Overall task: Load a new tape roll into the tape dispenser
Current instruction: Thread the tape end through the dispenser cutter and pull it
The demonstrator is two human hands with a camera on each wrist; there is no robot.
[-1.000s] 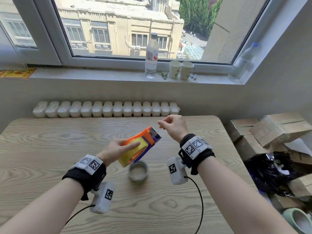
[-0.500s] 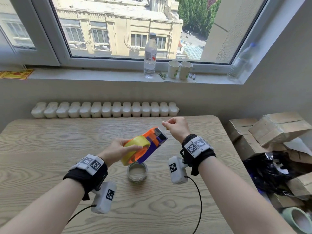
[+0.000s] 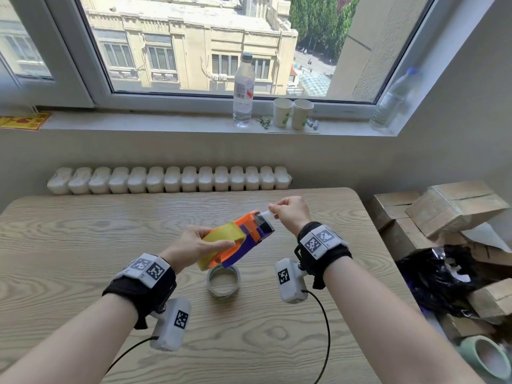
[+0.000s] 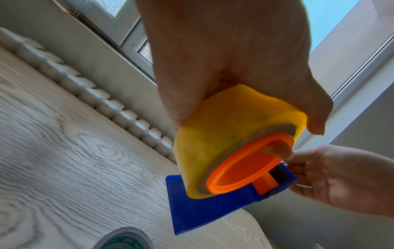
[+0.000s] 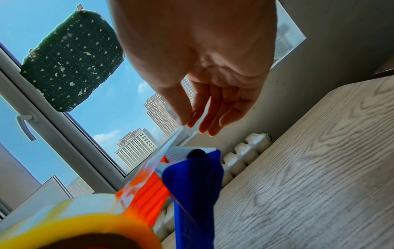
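An orange and blue tape dispenser (image 3: 250,236) is held above the wooden table (image 3: 83,245), with a yellowish tape roll (image 3: 224,236) seated on its orange hub (image 4: 249,166). My left hand (image 3: 194,245) grips the roll and dispenser from the left, a finger tucked inside the hub. My right hand (image 3: 288,214) pinches the free end of the clear tape strip (image 5: 168,148) at the dispenser's cutter end (image 3: 263,220), pulling it taut over the roller. An empty clear tape core (image 3: 223,280) lies on the table just below the dispenser.
A white radiator (image 3: 169,179) runs along the table's far edge. On the windowsill stand a water bottle (image 3: 243,90) and two paper cups (image 3: 292,113). Cardboard boxes (image 3: 448,209) and dark plastic are piled to the right of the table.
My left hand tilted the dispenser flatter and moved it slightly right. My right hand came down to the cutter end and now pinches the tape end there.
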